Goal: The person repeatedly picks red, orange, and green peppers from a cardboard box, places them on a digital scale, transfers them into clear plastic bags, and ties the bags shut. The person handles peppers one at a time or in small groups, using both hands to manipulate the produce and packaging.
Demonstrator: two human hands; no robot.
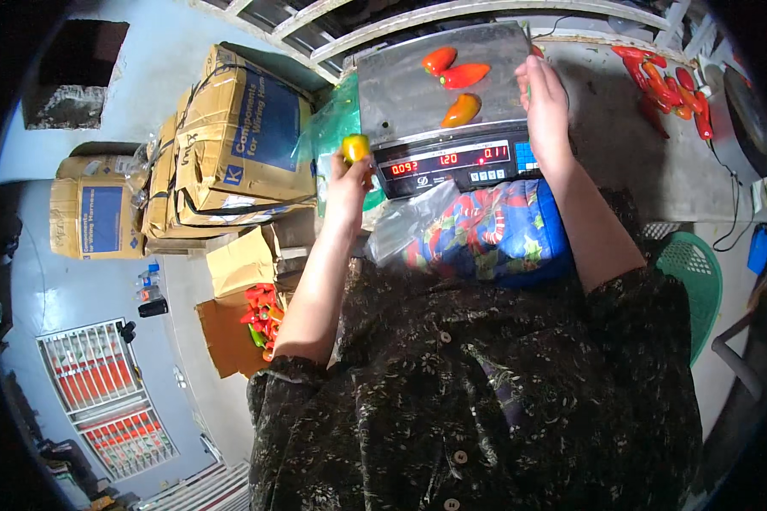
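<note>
Between the fingers of my left hand is a yellow-green pepper, held beside the front left corner of a digital scale. Two red peppers and an orange pepper lie on the scale's metal plate, and its red display is lit. My right hand is raised at the plate's right edge, closed around a thin tool with a dark, pointed end and a bit of green at the palm. Its full shape is hidden by the fingers.
Red peppers lie in a pile at the right of the table. Strapped cardboard boxes stand at left, above an open carton of peppers. A patterned blue cloth bundle and clear plastic lie before the scale. A green plastic chair stands right.
</note>
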